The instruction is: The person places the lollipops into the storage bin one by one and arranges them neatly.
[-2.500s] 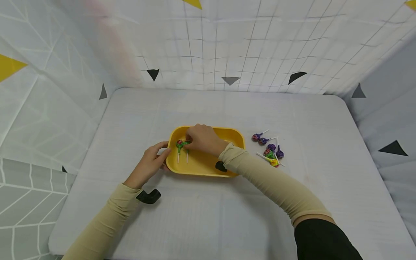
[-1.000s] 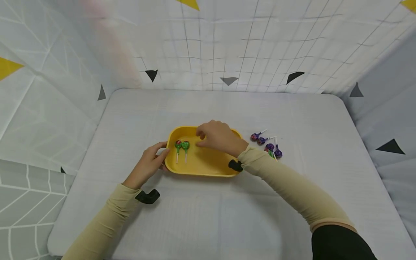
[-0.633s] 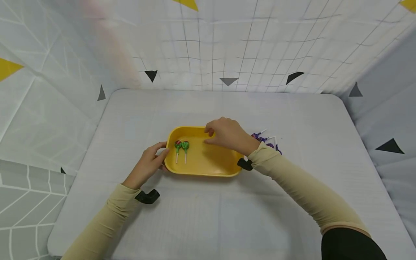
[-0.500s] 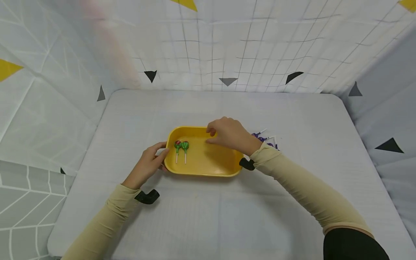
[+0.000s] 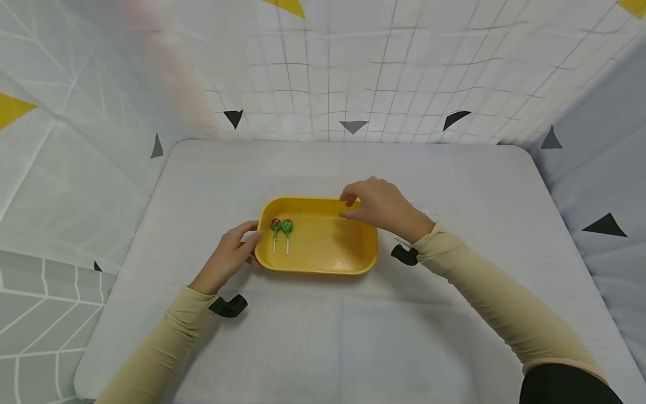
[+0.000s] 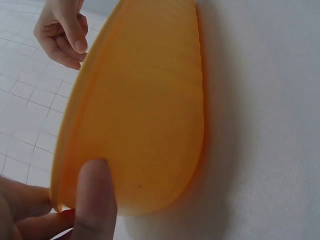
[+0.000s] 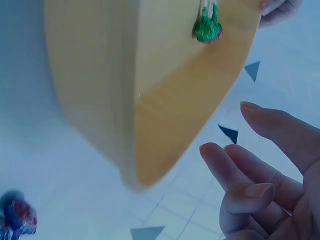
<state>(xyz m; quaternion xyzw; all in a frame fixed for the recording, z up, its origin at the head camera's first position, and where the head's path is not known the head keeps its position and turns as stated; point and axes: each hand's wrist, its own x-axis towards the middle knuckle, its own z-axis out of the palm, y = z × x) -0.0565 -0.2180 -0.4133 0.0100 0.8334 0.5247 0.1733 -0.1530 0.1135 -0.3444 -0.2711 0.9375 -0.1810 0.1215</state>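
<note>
My left hand (image 5: 227, 255) grips the left end of a yellow tray (image 5: 323, 247); in the left wrist view its thumb (image 6: 95, 200) presses the outer wall, with fingers at the rim. Two lollipops in green wrappers, one (image 5: 275, 225) showing red on its head and the other (image 5: 287, 226) plain green, lie side by side in the tray's left part, sticks toward me. Above the tray's right end hovers my right hand (image 5: 383, 206), thumb and fingers apart and nothing between them, as the right wrist view also shows.
Loose lollipops right of the tray are mostly hidden behind my right hand and wrist; a few white sticks (image 5: 402, 242) peek out. One red and purple lollipop (image 7: 22, 216) shows in the right wrist view. White cloth covers the table (image 5: 303, 336), with patterned sheets around it.
My right hand has let go of the second green lollipop in the tray and moved right, to above the tray's right end. My left hand has stayed on the tray.
</note>
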